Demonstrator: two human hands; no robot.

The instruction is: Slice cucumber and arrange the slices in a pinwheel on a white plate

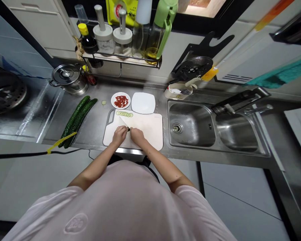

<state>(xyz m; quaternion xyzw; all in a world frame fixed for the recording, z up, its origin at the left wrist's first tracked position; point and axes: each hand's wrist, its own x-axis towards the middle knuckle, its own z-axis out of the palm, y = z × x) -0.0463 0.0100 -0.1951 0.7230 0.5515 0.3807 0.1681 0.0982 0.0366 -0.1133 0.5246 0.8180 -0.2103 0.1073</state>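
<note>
Both hands are together over the white cutting board (150,134). My right hand (137,136) is closed around a knife, whose thin blade (123,122) points up and to the left. Close beside it, my left hand (119,135) is closed, fingers curled near the blade; what it holds is hidden. A small dark bit shows between the hands, too small to name. Overlapping cucumber slices (124,114) lie in a row along the board's far left edge. Behind the board are a round plate (112,101) of chopped red pieces (121,101) and a white square plate (143,103).
Two whole cucumbers (76,117) lie on the steel counter at left, near a lidded pot (67,78). A thin pale slice (103,102) sits behind them. The double sink (193,124) is at right. A rack of bottles and jars (122,60) hangs above the counter.
</note>
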